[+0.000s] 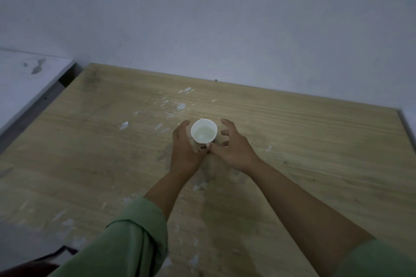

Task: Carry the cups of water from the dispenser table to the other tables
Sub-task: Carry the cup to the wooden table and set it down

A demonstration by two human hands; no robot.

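A white paper cup point(204, 131) with water in it stands upright near the middle of the wooden table point(304, 132). My left hand point(185, 148) curves close around the cup's left side, and a thin gap shows between its fingers and the rim. My right hand point(231, 148) is on the cup's right side with its fingers spread and off the cup. Its thumb tip reaches in by the cup's base. Both thumbs hide the base of the cup.
White flecks and smears dot the tabletop around the cup. The table's far edge meets a grey wall. A white surface point(24, 78) adjoins the table at the left, and the table's right edge lies at the far right. A dark object point(29, 264) sits at the bottom left.
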